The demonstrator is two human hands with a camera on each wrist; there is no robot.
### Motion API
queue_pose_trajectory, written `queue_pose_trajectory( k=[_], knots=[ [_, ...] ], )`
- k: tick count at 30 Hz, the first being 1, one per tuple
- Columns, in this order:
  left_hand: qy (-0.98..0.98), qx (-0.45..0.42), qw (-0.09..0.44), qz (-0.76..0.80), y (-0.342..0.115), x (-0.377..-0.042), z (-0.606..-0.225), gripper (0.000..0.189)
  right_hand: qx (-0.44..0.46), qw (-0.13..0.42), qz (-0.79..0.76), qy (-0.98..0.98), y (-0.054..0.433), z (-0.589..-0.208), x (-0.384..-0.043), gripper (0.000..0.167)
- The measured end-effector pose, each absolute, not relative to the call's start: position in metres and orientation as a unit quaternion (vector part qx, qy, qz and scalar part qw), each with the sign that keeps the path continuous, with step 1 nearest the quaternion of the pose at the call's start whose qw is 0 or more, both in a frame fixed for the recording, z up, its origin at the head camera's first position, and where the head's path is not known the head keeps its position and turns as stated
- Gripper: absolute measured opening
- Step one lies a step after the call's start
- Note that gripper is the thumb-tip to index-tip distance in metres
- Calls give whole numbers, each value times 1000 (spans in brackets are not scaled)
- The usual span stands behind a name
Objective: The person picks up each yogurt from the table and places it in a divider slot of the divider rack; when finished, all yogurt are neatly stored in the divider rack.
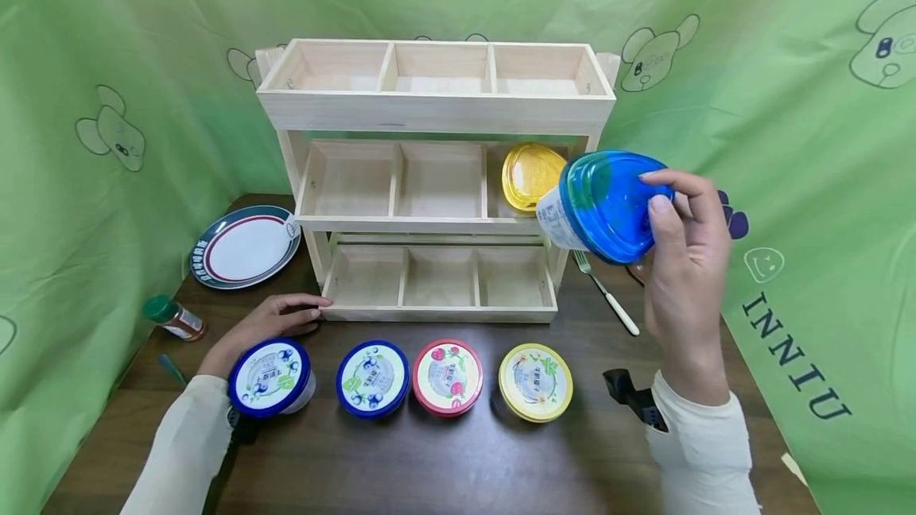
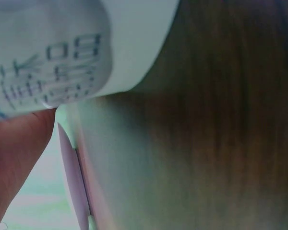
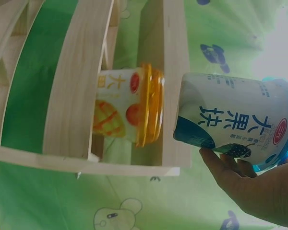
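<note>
One cup (image 3: 225, 115), blue lid (image 1: 617, 209) up, axis steep; hands: right (image 1: 685, 272) curled round it, left (image 1: 266, 326) relaxed, empty

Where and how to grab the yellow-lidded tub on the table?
Likely best: span the rim of the yellow-lidded tub, fingers and thumb on opposite sides, coming from above and slightly right. It stands upright, round lid facing up; the red-lidded tub is on its left, bare tabletop on its right.

Bright head view, soft shadows on the table (image 1: 444, 467); dim left wrist view, probably out of focus; right wrist view hazy, white glare upper right.
</note>
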State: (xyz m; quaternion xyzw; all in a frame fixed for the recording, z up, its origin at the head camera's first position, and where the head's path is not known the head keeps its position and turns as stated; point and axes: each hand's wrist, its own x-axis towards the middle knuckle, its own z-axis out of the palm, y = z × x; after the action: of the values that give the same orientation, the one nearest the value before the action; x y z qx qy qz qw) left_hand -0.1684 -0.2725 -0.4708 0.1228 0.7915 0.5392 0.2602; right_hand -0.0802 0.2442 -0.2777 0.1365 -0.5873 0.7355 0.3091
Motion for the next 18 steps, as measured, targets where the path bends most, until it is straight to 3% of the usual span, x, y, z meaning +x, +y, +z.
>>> queue_pose_trajectory(
  k=[11,18],
  knots=[
    [788,128,261,544,-271,-169,-471,42,173,318,717,-596,220,-272,-94,28],
    [787,124,262,544,-273,-168,-472,42,205,286,706,-615,198,-268,-109,26]
  ],
)
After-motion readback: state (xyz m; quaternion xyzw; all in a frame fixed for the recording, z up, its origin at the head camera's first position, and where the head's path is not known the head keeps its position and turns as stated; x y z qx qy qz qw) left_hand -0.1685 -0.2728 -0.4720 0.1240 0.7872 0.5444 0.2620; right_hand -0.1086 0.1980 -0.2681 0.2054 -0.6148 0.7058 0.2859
